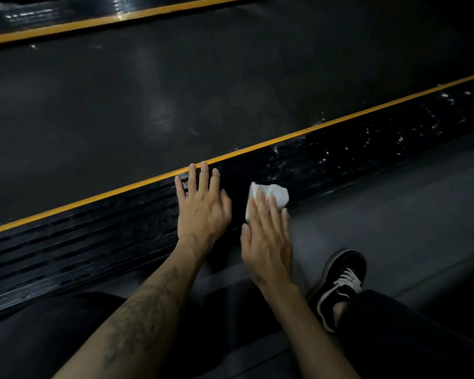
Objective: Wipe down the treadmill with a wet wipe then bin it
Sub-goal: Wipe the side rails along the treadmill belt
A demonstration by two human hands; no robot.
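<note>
- Wet wipe (pixel 271 195): white, bunched, lying on the treadmill's black side rail (pixel 340 157), under the fingertips of the right hand (pixel 267 242).
- Right hand: fingers straight, pressing the wipe flat, not clenched.
- Left hand (pixel 201 206): just beside it, flat on the rail, fingers spread, holding nothing.
- Yellow stripe (pixel 257 145) edges the dark running belt (pixel 175 91).
- Black lace-up sneaker (pixel 340 283) on the grey floor (pixel 394 214).

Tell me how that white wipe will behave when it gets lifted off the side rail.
The wipe, bunched under the right hand's straight fingers, likely hangs limp. Probably very light. Wet streaks on the side rail suggest it may cling.
</note>
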